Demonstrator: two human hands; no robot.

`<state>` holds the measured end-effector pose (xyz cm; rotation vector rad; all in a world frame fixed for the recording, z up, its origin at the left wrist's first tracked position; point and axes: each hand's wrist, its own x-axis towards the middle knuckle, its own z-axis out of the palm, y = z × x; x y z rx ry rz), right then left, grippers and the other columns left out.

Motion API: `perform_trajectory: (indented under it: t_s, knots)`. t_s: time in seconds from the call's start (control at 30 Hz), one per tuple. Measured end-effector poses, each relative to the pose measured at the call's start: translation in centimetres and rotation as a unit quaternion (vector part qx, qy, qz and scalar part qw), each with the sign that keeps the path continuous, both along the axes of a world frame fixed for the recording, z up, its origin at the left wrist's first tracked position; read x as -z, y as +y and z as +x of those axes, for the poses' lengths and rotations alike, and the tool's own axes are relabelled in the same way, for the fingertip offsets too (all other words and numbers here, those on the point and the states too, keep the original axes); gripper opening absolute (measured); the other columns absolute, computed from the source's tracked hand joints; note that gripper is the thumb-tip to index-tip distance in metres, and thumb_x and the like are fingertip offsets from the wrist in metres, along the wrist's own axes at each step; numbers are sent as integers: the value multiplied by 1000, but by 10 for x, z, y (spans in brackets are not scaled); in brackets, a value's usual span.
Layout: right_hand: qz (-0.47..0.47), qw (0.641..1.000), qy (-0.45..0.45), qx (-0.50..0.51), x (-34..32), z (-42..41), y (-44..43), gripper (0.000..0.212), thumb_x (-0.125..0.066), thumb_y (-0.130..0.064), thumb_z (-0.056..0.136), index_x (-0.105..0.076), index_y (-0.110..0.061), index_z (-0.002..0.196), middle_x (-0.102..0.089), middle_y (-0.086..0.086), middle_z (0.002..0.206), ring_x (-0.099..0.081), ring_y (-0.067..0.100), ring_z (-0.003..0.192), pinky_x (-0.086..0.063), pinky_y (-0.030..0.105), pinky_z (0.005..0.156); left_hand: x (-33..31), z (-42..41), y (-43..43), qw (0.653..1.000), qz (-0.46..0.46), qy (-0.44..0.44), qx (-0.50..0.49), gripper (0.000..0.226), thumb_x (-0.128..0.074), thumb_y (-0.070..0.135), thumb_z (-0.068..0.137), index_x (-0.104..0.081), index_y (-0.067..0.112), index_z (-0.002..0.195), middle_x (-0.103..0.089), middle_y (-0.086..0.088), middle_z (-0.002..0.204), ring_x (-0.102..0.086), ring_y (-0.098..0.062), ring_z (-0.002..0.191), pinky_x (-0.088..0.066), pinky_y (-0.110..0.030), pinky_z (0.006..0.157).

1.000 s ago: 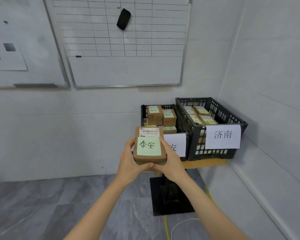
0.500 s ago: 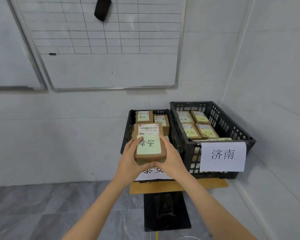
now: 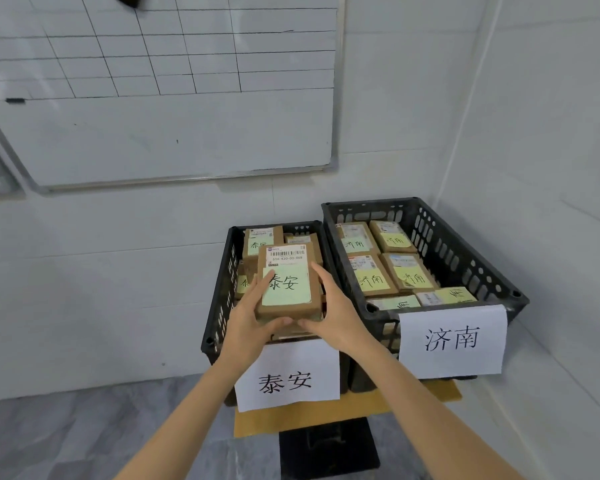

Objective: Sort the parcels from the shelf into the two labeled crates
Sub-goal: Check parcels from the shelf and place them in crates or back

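Head camera: both hands grasp a brown cardboard parcel [image 3: 288,285] bearing a green 泰安 note. The left hand [image 3: 248,320] curls round its left edge and the right hand [image 3: 333,313] round its right edge, thumbs meeting at the near side. It is held over the left crate [image 3: 219,289], signed 泰安, above other parcels [image 3: 262,239] inside. Just beside stands the right crate [image 3: 465,258], signed 济南, holding 济南 parcels [image 3: 373,278].

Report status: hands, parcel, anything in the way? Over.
Left hand and right hand grip brown cardboard parcel with green 泰安 note. Parcel over black plastic crate labelled 泰安. Stacked brown parcels beneath, no other obstacle.
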<state>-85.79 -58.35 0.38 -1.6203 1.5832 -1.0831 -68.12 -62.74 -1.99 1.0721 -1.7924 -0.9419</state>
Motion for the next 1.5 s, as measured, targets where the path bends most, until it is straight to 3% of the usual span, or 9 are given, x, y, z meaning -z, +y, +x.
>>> perform_trajectory:
  t_s: [0.07,0.2,0.3,0.53,0.63,0.7,0.8,0.97,1.5]
  knots:
    - [19,1000,13,-4,0,-5,-19,101,-83,-20,77,-15,-48,146,-29,-46,124,-28,-34,112,-30,-4,90,4,-5,-20,1000,17,11,-5,87,-79,2,74,-37,26,147,-39,0,151,-31,-18,143,-40,-47,110]
    - [64,997,33,-20,-5,-12,-50,104,-79,-15,80,-11,-36,155,-30,-14,155,-26,8,143,-29,37,115,17,-6,-59,999,47,7,-6,87,-79,1,74,-37,25,147,-39,-1,151,-31,-19,143,-42,-49,107]
    - [76,996,51,-1,-7,-26,-72,98,-77,-17,83,-12,-35,155,-26,-5,160,-29,18,145,-31,45,117,31,-8,-86,997,74,-6,-7,88,-79,1,74,-37,27,147,-39,-5,151,-33,-20,141,-45,-51,104]
    - [40,993,92,55,-15,-59,-109,74,-69,-20,91,-27,-29,152,-36,-4,155,-32,15,142,-28,30,109,67,-36,-122,990,133,-46,2,92,-83,5,70,-38,33,146,-33,-4,154,-36,-19,139,-40,-45,110]
    - [26,987,151,55,-11,-63,-115,74,-67,-25,92,-25,-30,153,-32,-8,157,-27,11,144,-26,34,116,83,-47,-130,987,150,-47,10,95,-86,7,66,-39,31,145,-33,-3,155,-37,-17,139,-39,-39,111]
    - [23,981,187,50,-8,-66,-118,76,-66,-28,92,-22,-30,154,-29,-9,158,-25,11,145,-25,36,117,92,-54,-137,986,156,-53,14,96,-87,8,66,-39,28,146,-29,-2,157,-35,-14,139,-40,-22,107]
    - [26,973,224,47,-4,-70,-121,80,-66,-33,93,-17,-32,156,-25,-9,160,-22,11,146,-25,35,118,102,-65,-145,984,170,-43,12,97,-86,3,65,-38,23,147,-23,-1,158,-32,-5,132,-43,-1,82]
    - [26,965,253,61,0,-81,-125,84,-65,-41,92,-11,-33,157,-23,-9,161,-21,10,147,-24,33,116,113,-79,-151,980,197,-35,11,97,-86,1,65,-38,21,147,-27,1,158,-45,-17,132,-57,-44,89]
    - [3,975,211,76,10,-85,-131,79,-63,-40,93,-15,-39,155,-29,-9,158,-25,9,144,-28,37,115,136,-81,-159,981,143,-125,32,96,-81,2,73,-31,30,149,-14,-4,161,-28,-20,144,-37,-39,112]
